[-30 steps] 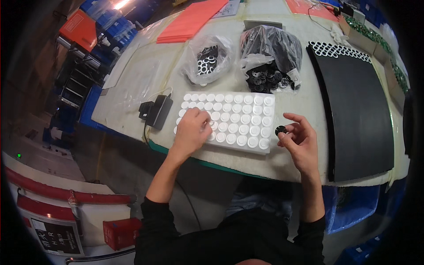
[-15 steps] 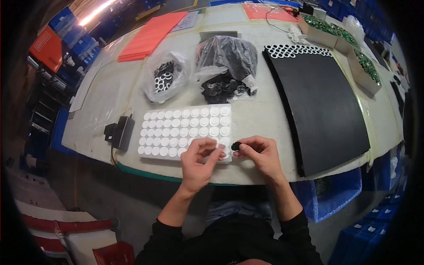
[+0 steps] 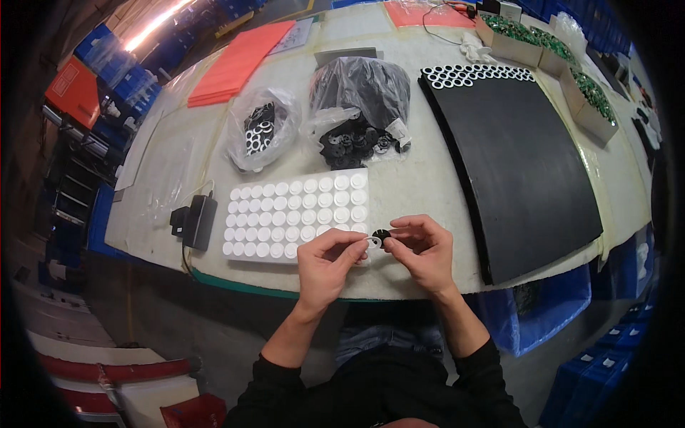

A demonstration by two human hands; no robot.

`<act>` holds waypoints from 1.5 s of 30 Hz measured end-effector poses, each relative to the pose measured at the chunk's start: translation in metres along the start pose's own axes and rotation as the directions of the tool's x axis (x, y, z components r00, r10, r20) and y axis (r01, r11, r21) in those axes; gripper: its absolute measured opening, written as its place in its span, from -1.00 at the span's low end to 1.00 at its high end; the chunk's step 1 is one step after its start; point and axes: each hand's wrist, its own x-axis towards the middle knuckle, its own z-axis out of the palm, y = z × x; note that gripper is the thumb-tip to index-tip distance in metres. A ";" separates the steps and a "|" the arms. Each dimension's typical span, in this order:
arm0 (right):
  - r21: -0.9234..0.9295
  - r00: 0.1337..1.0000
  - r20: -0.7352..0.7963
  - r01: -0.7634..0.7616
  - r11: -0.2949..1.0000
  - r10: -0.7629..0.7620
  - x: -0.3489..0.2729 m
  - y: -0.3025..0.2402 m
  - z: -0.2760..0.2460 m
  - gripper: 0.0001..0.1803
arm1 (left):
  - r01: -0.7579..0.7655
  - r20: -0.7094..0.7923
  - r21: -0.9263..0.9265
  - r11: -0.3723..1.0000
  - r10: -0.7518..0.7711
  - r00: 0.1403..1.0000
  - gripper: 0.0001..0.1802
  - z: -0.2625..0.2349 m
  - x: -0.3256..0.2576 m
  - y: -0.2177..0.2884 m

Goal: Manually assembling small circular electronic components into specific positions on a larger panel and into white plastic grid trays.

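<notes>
My left hand (image 3: 328, 267) pinches a small white ring (image 3: 374, 243) between thumb and fingers. Opposite it, my right hand (image 3: 422, 255) grips a small black disc (image 3: 382, 234) at its edge. The two parts meet or overlap in front of me, though I cannot tell whether they are joined. Behind my left hand lies a white tray (image 3: 229, 214) with rows of round white caps (image 3: 293, 217), its near right corner partly hidden by the hand.
Beyond the tray sit a clear bag of black and white rings (image 3: 259, 132) and a grey bag spilling black discs (image 3: 349, 141). On the right lies a black foam sheet (image 3: 521, 178) with white-rimmed rings (image 3: 464, 74). A power adapter (image 3: 200, 222) and cardboard boxes of green circuit boards (image 3: 592, 107) flank these.
My hands have come together, bringing the white ring up against the black disc. The ring has turned so its opening shows. The whole view has shifted slightly.
</notes>
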 end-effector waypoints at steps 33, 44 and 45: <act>0.061 0.991 0.125 -0.046 0.997 0.038 -0.003 0.003 -0.004 -0.78 | -0.042 0.008 -0.076 0.996 0.043 0.999 -0.84 0.006 -0.003 -0.009; 0.043 0.970 0.163 -0.190 0.981 0.181 0.000 -0.003 -0.005 -0.84 | -0.123 0.147 0.118 0.985 0.105 0.984 -0.79 0.001 0.000 -0.010; 0.043 0.970 0.162 -0.191 0.981 0.182 -0.001 -0.003 -0.005 -0.84 | -0.143 0.165 0.127 0.982 0.122 0.979 -0.80 0.001 0.001 -0.010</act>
